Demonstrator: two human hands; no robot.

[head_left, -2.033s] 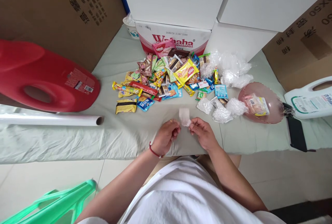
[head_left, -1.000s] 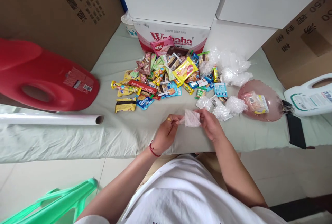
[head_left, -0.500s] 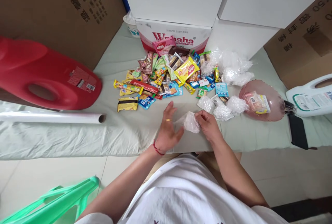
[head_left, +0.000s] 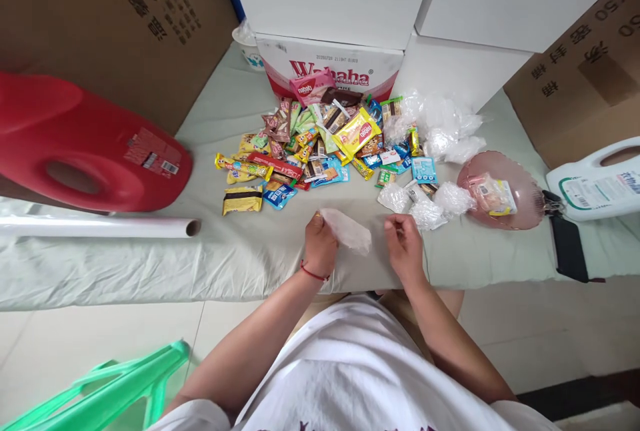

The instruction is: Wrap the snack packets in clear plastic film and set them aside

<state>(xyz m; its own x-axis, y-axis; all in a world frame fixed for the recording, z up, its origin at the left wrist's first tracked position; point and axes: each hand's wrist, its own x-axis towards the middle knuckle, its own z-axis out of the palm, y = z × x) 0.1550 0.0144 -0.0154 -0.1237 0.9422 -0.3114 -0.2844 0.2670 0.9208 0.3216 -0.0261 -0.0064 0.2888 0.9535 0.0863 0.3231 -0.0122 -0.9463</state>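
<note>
My left hand (head_left: 321, 242) is closed on one end of a crumpled piece of translucent bubble wrap (head_left: 353, 232), which sticks out toward the right over the cloth. My right hand (head_left: 405, 248) hovers just right of the wrap, apart from it, with fingers half curled and nothing visible in them. Beyond my right hand lie small bubble-wrap bundles (head_left: 427, 212). Farther back is a heap of packaged snacks, among them a yellow wafer pack (head_left: 357, 132), a pink wafer pack (head_left: 313, 87) and a blue packet (head_left: 279, 195).
Clear plastic bags (head_left: 447, 128) are piled behind the bundles. A pink translucent bowl (head_left: 525, 184) holding a packet stands at right, by a white jug (head_left: 600, 184) and a black phone-like object (head_left: 569, 248). At left are a red jug (head_left: 95, 144) and a plastic film roll (head_left: 100, 226).
My left hand has closed on the bubble wrap, which has swung out flatter to the right. My right hand has let go of it and is now separate. The view has shifted slightly.
</note>
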